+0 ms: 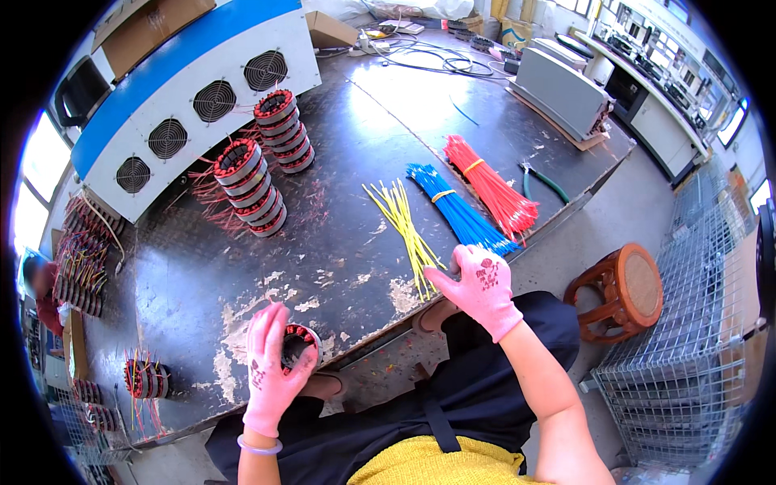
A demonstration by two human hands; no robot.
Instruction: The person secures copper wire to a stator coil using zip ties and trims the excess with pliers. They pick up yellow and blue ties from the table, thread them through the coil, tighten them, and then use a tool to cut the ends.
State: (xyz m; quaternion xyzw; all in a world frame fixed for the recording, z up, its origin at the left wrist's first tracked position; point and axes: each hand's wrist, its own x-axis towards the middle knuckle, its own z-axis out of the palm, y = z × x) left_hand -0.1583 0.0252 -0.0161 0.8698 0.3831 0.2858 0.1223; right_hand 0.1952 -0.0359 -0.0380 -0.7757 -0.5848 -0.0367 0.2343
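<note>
Both my hands wear pink gloves. My left hand [273, 364] is closed round a stator [301, 333], a dark ring with red insulation around its top, standing at the table's near edge. My right hand [482, 284] hovers at the near ends of the wires, its thumb and forefinger apart. Its thumb is close to the loose yellow wires [402, 233]; whether it touches them I cannot tell. Beside these lie a blue wire bundle [457, 212] and a red wire bundle [493, 186], each tied with a yellow band.
Two stacks of stators [250, 190] stand at the back left, before a white-and-blue fan unit [190, 109]. Another stator [146, 378] with coloured leads sits at left. Green-handled pliers [543, 182] lie at the right edge. A wooden stool [618, 291] and wire cage [675, 380] stand right.
</note>
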